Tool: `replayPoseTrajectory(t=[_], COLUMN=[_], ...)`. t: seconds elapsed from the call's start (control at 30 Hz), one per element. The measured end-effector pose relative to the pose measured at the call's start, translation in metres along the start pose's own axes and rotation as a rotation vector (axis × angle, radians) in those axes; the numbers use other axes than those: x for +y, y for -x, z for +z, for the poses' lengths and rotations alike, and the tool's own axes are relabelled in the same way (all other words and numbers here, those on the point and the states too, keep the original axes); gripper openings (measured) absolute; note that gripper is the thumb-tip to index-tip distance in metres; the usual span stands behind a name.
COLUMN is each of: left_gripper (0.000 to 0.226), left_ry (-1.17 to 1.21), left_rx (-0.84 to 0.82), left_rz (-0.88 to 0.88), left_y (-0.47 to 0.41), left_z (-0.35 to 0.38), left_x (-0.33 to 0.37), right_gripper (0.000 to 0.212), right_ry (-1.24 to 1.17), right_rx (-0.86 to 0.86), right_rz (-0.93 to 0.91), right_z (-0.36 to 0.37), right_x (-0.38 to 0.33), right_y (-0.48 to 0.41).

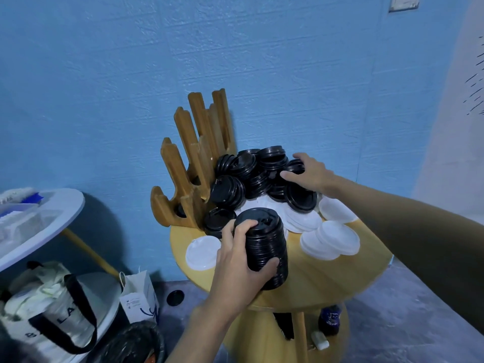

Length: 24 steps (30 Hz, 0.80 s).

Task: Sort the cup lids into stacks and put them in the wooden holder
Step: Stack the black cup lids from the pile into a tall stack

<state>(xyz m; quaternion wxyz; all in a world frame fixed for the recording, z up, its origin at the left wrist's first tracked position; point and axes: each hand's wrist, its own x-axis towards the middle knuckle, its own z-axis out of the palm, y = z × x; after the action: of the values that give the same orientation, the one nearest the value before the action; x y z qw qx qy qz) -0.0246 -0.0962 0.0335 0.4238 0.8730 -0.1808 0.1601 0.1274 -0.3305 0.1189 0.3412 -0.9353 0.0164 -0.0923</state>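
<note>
Left hand [237, 258] grips a black lid stack [271, 239] (glossy, tightly nested)

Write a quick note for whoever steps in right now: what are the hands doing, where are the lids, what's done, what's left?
Left hand grips a tall black stack over the round table.
Right hand rests open on the loose black pile beside the wooden holder.
White lids lie scattered on the table.
Done: one black stack gathered.
Left: slot it, stack the remaining black and white lids, retrieve the lid on the floor.
</note>
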Motion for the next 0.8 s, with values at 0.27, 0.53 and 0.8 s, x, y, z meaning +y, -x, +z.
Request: replayPoseTrajectory(t=[0.27, 0.53, 0.8], left_gripper=[0.071, 0.070, 0.071], left_ry=[0.006, 0.028, 0.042], left_rx=[0.002, 0.001, -0.004], left_rz=[0.010, -0.011, -0.011], left_y=[-0.001, -0.001, 0.001], left_z=[0.000, 0.001, 0.000], left_x=[-0.002, -0.002, -0.001], right_gripper=[0.056, 0.037, 0.043], right_ry=[-0.059, -0.077, -0.193], right_rx=[0.061, 0.045, 0.093], right_rz=[-0.034, -0.049, -0.089], right_z=[0.007, 0.010, 0.009], right_x=[0.005, 0.003, 0.001], right_y=[0.000, 0.015, 0.022])
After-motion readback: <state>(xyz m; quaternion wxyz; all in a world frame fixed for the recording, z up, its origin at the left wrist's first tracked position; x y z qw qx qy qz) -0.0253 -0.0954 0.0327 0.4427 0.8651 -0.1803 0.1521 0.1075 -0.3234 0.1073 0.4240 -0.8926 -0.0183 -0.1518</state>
